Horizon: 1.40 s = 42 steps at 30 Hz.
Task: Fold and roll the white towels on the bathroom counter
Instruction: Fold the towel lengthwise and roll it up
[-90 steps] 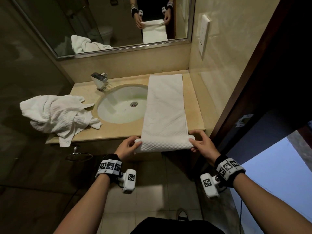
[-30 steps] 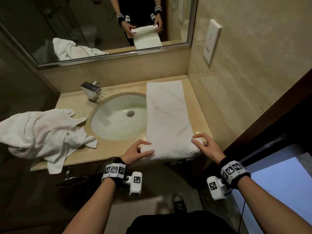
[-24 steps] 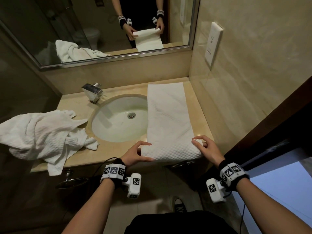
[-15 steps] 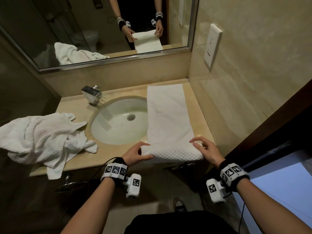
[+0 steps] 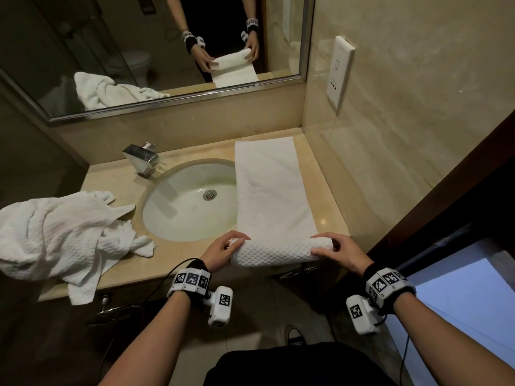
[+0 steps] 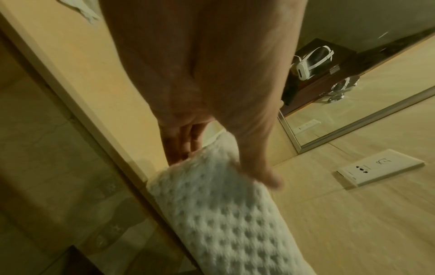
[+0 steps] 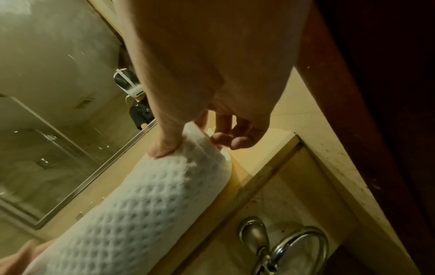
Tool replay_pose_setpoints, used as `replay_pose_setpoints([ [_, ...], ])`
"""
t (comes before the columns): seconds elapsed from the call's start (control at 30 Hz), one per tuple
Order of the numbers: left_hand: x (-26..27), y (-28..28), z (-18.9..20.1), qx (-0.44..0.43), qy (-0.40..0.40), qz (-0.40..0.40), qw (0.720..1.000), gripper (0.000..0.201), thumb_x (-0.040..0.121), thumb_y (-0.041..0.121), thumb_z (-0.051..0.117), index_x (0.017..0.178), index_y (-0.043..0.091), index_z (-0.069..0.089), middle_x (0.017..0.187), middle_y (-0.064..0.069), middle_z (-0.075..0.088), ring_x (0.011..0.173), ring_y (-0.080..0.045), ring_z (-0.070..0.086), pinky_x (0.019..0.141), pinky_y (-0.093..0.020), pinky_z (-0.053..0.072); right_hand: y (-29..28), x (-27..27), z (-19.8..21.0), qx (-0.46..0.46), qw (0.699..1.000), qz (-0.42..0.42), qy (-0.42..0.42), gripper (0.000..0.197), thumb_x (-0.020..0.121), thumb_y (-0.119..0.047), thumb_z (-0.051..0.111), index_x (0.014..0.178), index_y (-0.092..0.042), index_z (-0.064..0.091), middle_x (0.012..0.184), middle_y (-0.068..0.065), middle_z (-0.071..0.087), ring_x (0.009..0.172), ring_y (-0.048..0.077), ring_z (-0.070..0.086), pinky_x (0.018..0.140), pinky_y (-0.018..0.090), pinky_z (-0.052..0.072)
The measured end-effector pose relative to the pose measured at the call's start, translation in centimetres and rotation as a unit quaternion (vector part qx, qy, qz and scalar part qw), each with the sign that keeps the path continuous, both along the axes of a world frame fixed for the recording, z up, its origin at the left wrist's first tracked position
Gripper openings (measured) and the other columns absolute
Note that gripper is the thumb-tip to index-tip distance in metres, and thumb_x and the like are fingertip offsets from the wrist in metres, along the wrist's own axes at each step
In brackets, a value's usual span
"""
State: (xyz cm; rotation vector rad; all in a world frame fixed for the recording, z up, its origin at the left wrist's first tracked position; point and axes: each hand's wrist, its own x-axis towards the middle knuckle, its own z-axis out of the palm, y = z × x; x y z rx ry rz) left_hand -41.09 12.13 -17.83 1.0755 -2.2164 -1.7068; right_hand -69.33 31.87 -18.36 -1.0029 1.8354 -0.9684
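1. A folded white towel (image 5: 271,190) lies lengthwise on the surface (image 5: 178,254) at 3 o'clock of the sink (image 5: 192,199), its near end rolled at the front edge
2. The left hand (image 5: 221,250) curls round the roll's left end (thumb on top)
3. The right hand (image 5: 341,252) grips the right end likewise
4. A crumpled towel (image 5: 58,235) sits at 9 o'clock of the sink
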Motion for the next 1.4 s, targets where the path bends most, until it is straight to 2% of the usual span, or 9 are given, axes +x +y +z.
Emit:
replay_pose_setpoints([
  [0.13, -0.2, 0.0, -0.2, -0.046, -0.031, -0.018, 0.998, 0.038, 0.065, 0.053, 0.077, 0.098, 0.036, 0.065, 0.113, 0.013, 0.06, 0.112, -0.01, 0.053, 0.089, -0.02, 0.041, -0.6, 0.0, -0.8, -0.007, 0.999, -0.043, 0.021, 0.036, 0.083, -0.034, 0.074, 0.112, -0.013, 0.069, 0.104, -0.003, 0.072, 0.1, 0.011, 0.066, 0.082, 0.017, 0.049],
  [0.33, -0.2, -0.4, -1.2, -0.028, -0.049, 0.033, 0.998, 0.041, 0.07, 0.048, 0.078, 0.102, 0.028, 0.061, 0.108, 0.002, 0.064, 0.098, -0.015, 0.059, 0.073, -0.009, 0.046, -2.0, 0.1, -1.6, 0.025, 0.996, -0.081, 0.035, 0.035, 0.09, -0.049, 0.06, 0.096, -0.016, 0.068, 0.086, -0.01, 0.066, 0.085, 0.012, 0.059, 0.074, 0.025, 0.045],
  [0.47, -0.5, -0.8, -2.2, 0.006, -0.061, 0.082, 0.995, 0.052, 0.075, 0.058, 0.066, 0.111, 0.021, 0.06, 0.096, -0.013, 0.064, 0.085, -0.026, 0.06, 0.069, -0.036, 0.054, -2.7, 0.2, -1.9, 0.064, 0.993, -0.089, 0.041, 0.029, 0.094, -0.049, 0.054, 0.076, -0.027, 0.055, 0.072, -0.013, 0.048, 0.076, 0.016, 0.047, 0.063, 0.02, 0.034],
  [0.6, -1.2, -1.0, -3.0, 0.04, -0.072, 0.162, 0.983, 0.029, 0.094, 0.037, 0.058, 0.112, 0.014, 0.057, 0.091, -0.002, 0.059, 0.072, -0.009, 0.057, 0.059, -0.025, 0.047, -3.9, -0.1, -3.1, 0.095, 0.986, -0.13, 0.04, 0.032, 0.094, -0.045, 0.054, 0.114, -0.021, 0.058, 0.115, 0.008, 0.065, 0.102, 0.029, 0.06, 0.087, 0.035, 0.046],
  [0.73, -1.6, -1.7, -3.9, 0.088, -0.063, 0.196, 0.975, 0.024, 0.092, 0.039, 0.059, 0.107, 0.02, 0.059, 0.102, -0.003, 0.06, 0.09, -0.019, 0.056, 0.082, -0.033, 0.044, -4.4, -0.1, -3.0, 0.049, 0.992, -0.104, 0.053, 0.014, 0.096, -0.031, 0.053, 0.092, -0.031, 0.067, 0.11, -0.004, 0.069, 0.065, 0.016, 0.056, 0.066, 0.029, 0.043],
  [0.87, -2.0, -2.1, -4.0, 0.177, -0.042, 0.227, 0.957, 0.019, 0.085, 0.047, 0.063, 0.094, 0.031, 0.058, 0.092, -0.017, 0.06, 0.076, -0.026, 0.055, 0.062, -0.034, 0.045, -4.3, -0.4, -2.8, 0.04, 0.994, -0.098, 0.017, 0.027, 0.094, -0.049, 0.053, 0.088, -0.032, 0.074, 0.112, -0.006, 0.069, 0.109, 0.016, 0.059, 0.094, 0.032, 0.044],
  [1.07, -2.1, -2.9, -4.3, 0.194, -0.044, 0.26, 0.945, 0.019, 0.081, 0.043, 0.068, 0.088, 0.026, 0.062, 0.096, -0.023, 0.064, 0.08, -0.029, 0.058, 0.071, -0.04, 0.044, -3.1, -0.7, -2.2, 0.079, 0.997, 0.024, 0.007, 0.054, 0.068, -0.039, 0.086, 0.115, -0.027, 0.062, 0.112, -0.006, 0.063, 0.104, 0.012, 0.058, 0.077, 0.017, 0.045],
  [1.27, -2.0, -2.2, -3.3, 0.122, 0.026, 0.208, 0.97, 0.017, 0.098, 0.025, 0.05, 0.089, 0.023, 0.064, 0.105, -0.006, 0.058, 0.078, -0.018, 0.053, 0.056, -0.028, 0.042, -2.9, -0.8, -3.4, 0.05, 0.998, -0.01, 0.028, 0.061, 0.064, -0.038, 0.087, 0.116, -0.016, 0.063, 0.108, -0.006, 0.067, 0.102, 0.011, 0.061, 0.077, 0.01, 0.043],
  [1.4, -0.3, -2.6, -3.3, 0.083, -0.014, 0.066, 0.994, 0.045, 0.072, 0.017, 0.083, 0.109, 0.024, 0.059, 0.121, 0.002, 0.056, 0.1, -0.022, 0.063, 0.072, -0.028, 0.055, -3.3, -0.8, -3.3, 0.04, 0.999, -0.033, -0.005, 0.056, 0.062, -0.047, 0.083, 0.107, -0.019, 0.067, 0.099, -0.011, 0.071, 0.093, 0.0, 0.064, 0.089, 0.024, 0.052],
])
